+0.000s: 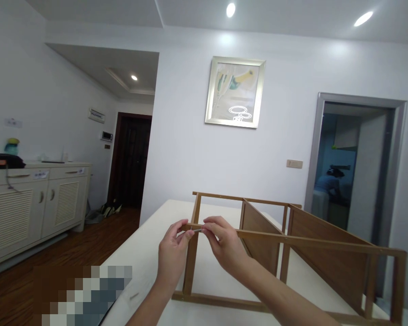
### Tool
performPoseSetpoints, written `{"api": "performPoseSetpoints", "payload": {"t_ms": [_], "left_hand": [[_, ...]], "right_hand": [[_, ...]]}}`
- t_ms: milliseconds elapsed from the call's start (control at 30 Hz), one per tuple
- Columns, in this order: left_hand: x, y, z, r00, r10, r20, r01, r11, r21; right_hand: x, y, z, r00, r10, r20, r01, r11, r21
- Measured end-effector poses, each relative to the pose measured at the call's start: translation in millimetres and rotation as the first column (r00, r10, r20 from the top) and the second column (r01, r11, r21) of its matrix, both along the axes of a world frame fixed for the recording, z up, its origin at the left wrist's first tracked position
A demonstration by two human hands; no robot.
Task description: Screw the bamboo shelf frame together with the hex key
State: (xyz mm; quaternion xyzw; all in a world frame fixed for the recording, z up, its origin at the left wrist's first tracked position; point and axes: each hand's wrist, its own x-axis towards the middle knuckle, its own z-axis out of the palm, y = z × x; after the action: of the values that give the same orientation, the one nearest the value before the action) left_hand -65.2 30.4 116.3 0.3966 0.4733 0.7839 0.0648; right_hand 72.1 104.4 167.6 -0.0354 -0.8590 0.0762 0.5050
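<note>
A brown wooden shelf frame [309,242] lies on its side on the white table, with slatless panels set across it. At its near left corner, my left hand [172,244] is closed, fingers pinched around the end of the upper rail. Just right of it, my right hand [224,237] pinches a thin grey metal rod [197,230], which looks like a hex key. The rod runs level between both sets of fingertips, against the corner. Its left end is partly hidden by my left thumb, so I cannot tell how it meets the wood.
The white table [149,244] bears the frame and a small grey piece [134,296] near its left edge. A white cabinet [37,203] stands at the left wall. Shoes [112,208] lie by the dark door. A person [328,183] bends beyond the right doorway.
</note>
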Motion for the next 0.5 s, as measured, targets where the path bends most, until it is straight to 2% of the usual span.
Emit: {"api": "performPoseSetpoints", "payload": {"t_ms": [167,267,367,500], "left_hand": [[1.1,5.0,-6.1,0.999,-0.003,0.045,0.001,0.999,0.037],[5.2,10.5,-16.3,0.994,0.016,0.110,-0.025,0.996,0.082],[10.1,16.9,-33.1,0.995,0.076,0.064,-0.074,0.997,-0.036],[12.8,25.7,-58.0,0.986,0.111,-0.124,-0.139,0.960,-0.245]], "right_hand": [[-1.6,-0.7,3.5,0.998,-0.048,0.043,0.045,0.997,0.057],[-3.8,-1.6,3.1,0.998,-0.063,0.023,0.060,0.992,0.109],[-6.2,-3.8,1.1,1.000,-0.030,0.003,0.030,0.993,0.114],[-5.8,-11.8,2.4,1.000,0.028,0.000,-0.028,0.996,0.082]]}}
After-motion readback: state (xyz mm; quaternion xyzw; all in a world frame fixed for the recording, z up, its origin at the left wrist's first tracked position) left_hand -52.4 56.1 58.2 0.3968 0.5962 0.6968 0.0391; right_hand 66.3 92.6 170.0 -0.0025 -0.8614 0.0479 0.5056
